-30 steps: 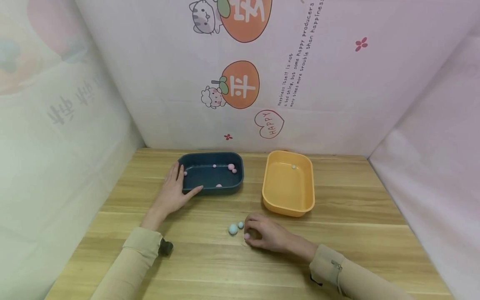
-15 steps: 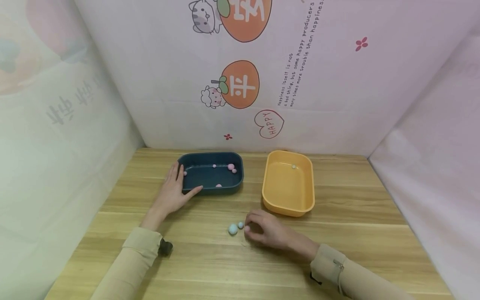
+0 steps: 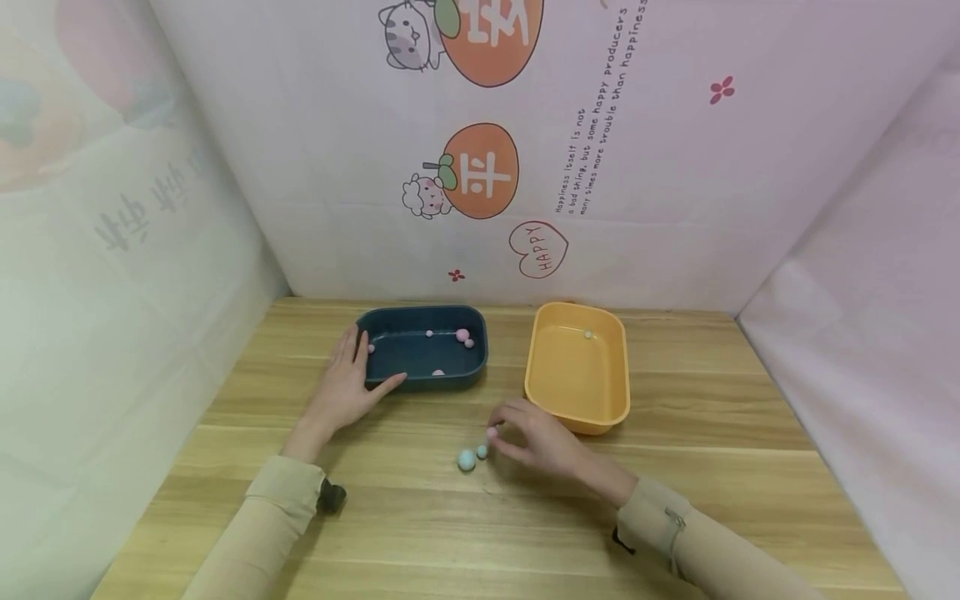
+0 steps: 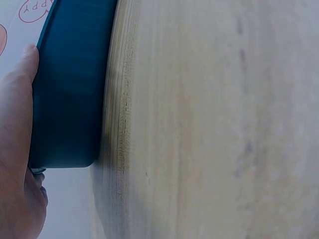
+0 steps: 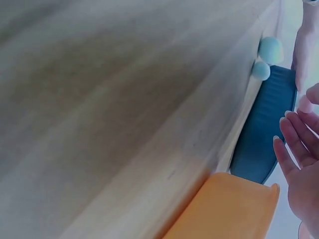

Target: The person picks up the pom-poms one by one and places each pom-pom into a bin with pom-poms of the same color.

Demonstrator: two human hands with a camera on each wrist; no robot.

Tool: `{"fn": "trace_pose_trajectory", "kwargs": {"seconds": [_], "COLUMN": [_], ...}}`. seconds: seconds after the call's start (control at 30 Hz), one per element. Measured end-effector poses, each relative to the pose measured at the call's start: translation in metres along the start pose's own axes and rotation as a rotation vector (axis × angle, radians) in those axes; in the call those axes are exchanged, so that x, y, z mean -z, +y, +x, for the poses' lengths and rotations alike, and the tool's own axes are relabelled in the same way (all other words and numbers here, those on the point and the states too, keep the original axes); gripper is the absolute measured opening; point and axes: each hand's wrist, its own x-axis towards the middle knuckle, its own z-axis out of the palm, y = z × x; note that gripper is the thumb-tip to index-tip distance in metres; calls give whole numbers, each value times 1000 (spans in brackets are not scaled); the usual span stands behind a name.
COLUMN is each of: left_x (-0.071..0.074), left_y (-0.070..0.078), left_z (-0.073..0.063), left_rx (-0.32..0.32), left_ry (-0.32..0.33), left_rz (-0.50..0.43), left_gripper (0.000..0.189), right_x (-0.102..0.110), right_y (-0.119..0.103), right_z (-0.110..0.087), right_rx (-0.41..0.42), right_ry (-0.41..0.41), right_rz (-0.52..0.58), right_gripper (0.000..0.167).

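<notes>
My left hand (image 3: 345, 390) rests at the left end of a dark blue plastic bin (image 3: 447, 382), straight fingers over its left rim and thumb along the front rim. Several pink balls (image 3: 462, 335) lie inside. Between thumb and index fingertip my right hand (image 3: 547, 439) pinches a small pink ball (image 3: 492, 432), held above the table; its other fingers extend loosely in the right wrist view. Just left of these fingertips, a larger light blue ball (image 3: 467, 460) and a smaller light blue ball (image 3: 482, 451) lie on the wood.
A yellow bin (image 3: 576, 379) stands right of the blue one, just beyond my right hand, with one small pale ball (image 3: 588, 334) at its far end. The wood-grain table (image 3: 420, 533) meets a printed white cloth wall (image 3: 637, 250) at the back, with cloth at both sides.
My right hand has lifted the pink ball off the table and carried it forward, away from my body. The left hand and both bins have stayed in place.
</notes>
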Motion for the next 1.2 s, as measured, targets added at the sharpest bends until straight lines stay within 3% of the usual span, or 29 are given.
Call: {"fn": "trace_pose_trajectory", "kwargs": {"seconds": [0.23,0.6,0.87,1.2], "left_x": [-1,0,-3,-6], "left_y": [-1,-1,-1,-3], "left_z": [0,1,1,2], "left_rx": [-1,-3,2,0], "left_ry": [-2,8,7,9], "left_rz": [5,12,7,-17], "left_gripper": [123,123,121,124], "right_x": [-2,-2,-1,4], "right_y": [4,3,2,3], "right_z": [9,26,42,69], "right_rx": [-3,-28,3,5], "right_ry": [46,72,111,95], "right_rz": [-18,-55,-65,-76], "right_gripper": [4,12,9,11]}}
